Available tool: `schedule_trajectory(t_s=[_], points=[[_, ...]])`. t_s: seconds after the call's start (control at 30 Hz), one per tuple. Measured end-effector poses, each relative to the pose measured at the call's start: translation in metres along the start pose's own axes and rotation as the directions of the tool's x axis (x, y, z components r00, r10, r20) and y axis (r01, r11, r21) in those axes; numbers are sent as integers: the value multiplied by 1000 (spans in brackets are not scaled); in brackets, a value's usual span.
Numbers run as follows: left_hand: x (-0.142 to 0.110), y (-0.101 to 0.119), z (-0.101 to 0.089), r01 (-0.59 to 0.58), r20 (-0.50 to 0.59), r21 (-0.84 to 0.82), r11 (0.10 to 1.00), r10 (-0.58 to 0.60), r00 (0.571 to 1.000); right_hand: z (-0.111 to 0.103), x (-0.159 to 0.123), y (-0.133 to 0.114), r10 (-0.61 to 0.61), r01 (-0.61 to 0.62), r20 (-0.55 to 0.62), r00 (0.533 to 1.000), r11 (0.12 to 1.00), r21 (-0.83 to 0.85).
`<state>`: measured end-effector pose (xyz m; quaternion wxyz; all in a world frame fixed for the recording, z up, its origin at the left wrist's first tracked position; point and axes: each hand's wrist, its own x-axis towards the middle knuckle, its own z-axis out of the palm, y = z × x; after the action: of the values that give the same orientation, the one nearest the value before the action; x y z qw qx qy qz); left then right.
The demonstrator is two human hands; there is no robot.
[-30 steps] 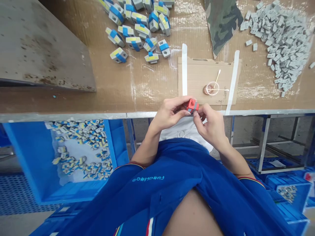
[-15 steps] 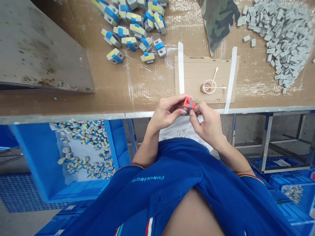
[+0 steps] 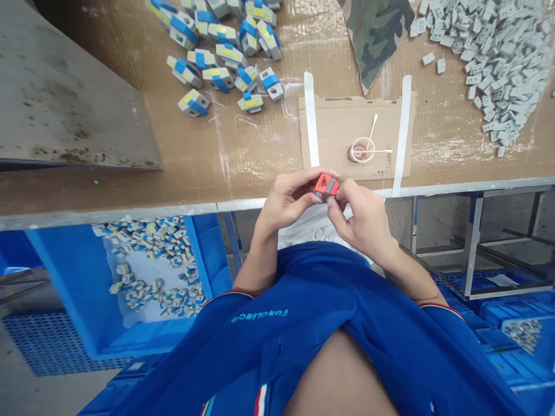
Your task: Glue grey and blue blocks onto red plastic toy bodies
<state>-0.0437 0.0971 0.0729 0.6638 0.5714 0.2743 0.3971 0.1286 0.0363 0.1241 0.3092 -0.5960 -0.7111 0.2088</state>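
Note:
Between my two hands, just at the table's near edge, is a small red block with a grey band (image 3: 326,187) and a hole in its face. My left hand (image 3: 289,199) pinches it from the left with thumb and fingers. From the right, the thumb and forefinger of my right hand (image 3: 362,214) close on its grey-banded end. Past my hands lies a taped-down cardboard piece (image 3: 336,133). On it stands a small clear cup (image 3: 355,153) with cotton swabs (image 3: 373,127) at it.
Grey blocks with blue and yellow parts (image 3: 229,55) lie at the back left. Small grey pieces (image 3: 494,69) form a heap at the right. A camouflage cloth (image 3: 377,40) and a stained metal box (image 3: 87,110) are on the table. Below left is a blue bin (image 3: 78,277).
The whole view has shifted slightly, with the table things now a little further left. Both hands keep hold of the red block, which is turned slightly.

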Motion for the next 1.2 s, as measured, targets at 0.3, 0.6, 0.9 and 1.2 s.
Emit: schedule_trajectory(t_s=[0.3, 0.6, 0.9, 1.2], points=[[1, -1, -3, -30, 31, 6, 1000, 30, 999, 0, 1, 1, -18, 19, 17, 1000, 1000, -12], [2, -2, -7, -41, 66, -4, 999, 41, 997, 0, 0, 0, -53, 53, -8, 999, 999, 4], [1, -3, -8, -16, 88, -13, 1000, 17, 996, -2, -7, 2, -57, 58, -9, 998, 998, 21], [0, -1, -7, -16, 101, -34, 999, 20, 995, -8, -8, -2, -45, 45, 28, 999, 999, -20]])
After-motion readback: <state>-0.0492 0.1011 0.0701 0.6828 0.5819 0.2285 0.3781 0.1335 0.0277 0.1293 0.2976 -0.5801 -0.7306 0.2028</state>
